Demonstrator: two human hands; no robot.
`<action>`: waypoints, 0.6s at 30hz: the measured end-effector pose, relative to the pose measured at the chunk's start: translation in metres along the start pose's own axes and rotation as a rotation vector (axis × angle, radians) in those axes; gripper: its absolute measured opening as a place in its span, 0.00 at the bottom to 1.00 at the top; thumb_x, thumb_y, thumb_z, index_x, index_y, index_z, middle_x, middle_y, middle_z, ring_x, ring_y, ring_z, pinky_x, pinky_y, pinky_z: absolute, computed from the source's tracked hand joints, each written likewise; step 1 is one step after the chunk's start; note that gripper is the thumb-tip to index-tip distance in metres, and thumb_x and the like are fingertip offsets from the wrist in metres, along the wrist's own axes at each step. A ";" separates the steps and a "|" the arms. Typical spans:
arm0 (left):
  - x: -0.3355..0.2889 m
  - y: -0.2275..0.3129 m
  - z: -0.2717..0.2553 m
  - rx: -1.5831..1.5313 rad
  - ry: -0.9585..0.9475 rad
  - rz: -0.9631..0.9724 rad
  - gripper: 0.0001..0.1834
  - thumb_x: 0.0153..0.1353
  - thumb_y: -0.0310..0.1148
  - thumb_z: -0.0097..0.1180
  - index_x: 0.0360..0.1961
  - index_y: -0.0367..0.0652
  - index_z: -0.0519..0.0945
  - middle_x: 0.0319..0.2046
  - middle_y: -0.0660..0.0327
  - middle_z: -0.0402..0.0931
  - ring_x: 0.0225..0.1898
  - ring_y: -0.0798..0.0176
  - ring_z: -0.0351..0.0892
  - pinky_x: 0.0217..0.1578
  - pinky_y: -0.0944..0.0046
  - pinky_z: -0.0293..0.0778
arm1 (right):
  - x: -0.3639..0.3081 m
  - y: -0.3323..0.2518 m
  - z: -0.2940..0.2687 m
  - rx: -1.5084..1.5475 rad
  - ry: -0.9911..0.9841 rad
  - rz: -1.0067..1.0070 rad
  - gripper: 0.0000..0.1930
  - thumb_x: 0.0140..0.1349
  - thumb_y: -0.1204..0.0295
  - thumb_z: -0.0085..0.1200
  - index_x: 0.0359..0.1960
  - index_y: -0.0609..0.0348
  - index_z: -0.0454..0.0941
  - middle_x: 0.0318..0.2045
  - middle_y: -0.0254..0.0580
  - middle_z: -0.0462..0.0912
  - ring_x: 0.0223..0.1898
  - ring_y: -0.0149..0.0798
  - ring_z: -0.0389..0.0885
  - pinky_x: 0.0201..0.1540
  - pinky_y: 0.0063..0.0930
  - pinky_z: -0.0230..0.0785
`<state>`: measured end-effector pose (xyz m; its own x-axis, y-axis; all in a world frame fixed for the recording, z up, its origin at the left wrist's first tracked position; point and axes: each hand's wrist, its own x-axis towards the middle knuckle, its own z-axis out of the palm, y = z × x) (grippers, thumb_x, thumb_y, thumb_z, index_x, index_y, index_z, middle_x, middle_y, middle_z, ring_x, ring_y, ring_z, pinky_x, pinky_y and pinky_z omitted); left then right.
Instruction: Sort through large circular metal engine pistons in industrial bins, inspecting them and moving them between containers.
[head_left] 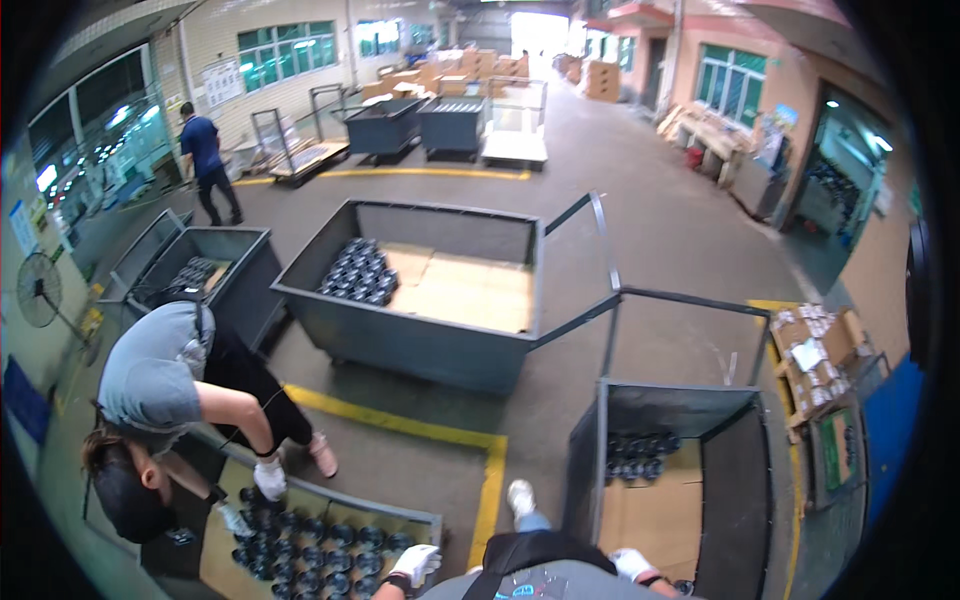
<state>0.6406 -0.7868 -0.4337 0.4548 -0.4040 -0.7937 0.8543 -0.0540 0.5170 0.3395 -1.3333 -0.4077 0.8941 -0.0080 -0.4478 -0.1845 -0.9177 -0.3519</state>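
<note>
My left hand (418, 563), in a white glove, hangs beside the right end of a low bin (437, 528) at the lower left. Its fingers look loosely apart, and nothing shows in them. Rows of round black parts (312, 556) stand on cardboard in that bin. Next to the near left wall of the right-hand cart (735, 480) is my right hand (631, 564), also white-gloved; how its fingers are set is too small to tell. Inside this cart, several black parts (640, 456) sit at the far end on cardboard, and another (684, 587) shows near my right wrist.
A co-worker (160, 370) bends over the low bin, gloved hands at the parts. A large grey cart (420, 335) stands ahead, partly filled. A smaller cart (250, 270) is at left, a pallet of boxes (815, 350) at right. Another person (205, 160) is farther off.
</note>
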 end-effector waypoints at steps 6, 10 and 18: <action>0.013 -0.026 -0.009 -0.331 0.329 -0.040 0.16 0.65 0.41 0.56 0.43 0.38 0.83 0.38 0.49 0.85 0.39 0.54 0.86 0.45 0.57 0.79 | 0.268 -0.098 -0.243 0.365 -0.146 0.130 0.16 0.60 0.61 0.55 0.43 0.59 0.86 0.38 0.49 0.88 0.41 0.45 0.86 0.48 0.36 0.77; -0.014 -0.035 -0.016 -0.197 0.494 0.007 0.10 0.63 0.32 0.52 0.39 0.43 0.84 0.46 0.48 0.82 0.48 0.49 0.79 0.49 0.53 0.76 | 0.426 -0.165 -0.353 -0.007 -0.157 -0.158 0.18 0.63 0.59 0.55 0.47 0.57 0.85 0.44 0.48 0.87 0.48 0.48 0.85 0.54 0.37 0.75; 0.030 -0.003 0.118 -0.139 1.593 0.192 0.14 0.65 0.40 0.58 0.40 0.39 0.83 0.34 0.52 0.84 0.36 0.54 0.82 0.38 0.57 0.77 | 0.610 -0.373 -0.374 -0.479 -0.458 -0.914 0.20 0.61 0.54 0.58 0.46 0.54 0.86 0.43 0.49 0.86 0.49 0.51 0.84 0.55 0.38 0.76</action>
<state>0.6216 -0.9060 -0.4214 0.2627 0.9235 -0.2795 0.7313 -0.0016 0.6821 1.1060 -1.1445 -0.2424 0.3614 0.8010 -0.4773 0.7262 -0.5629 -0.3947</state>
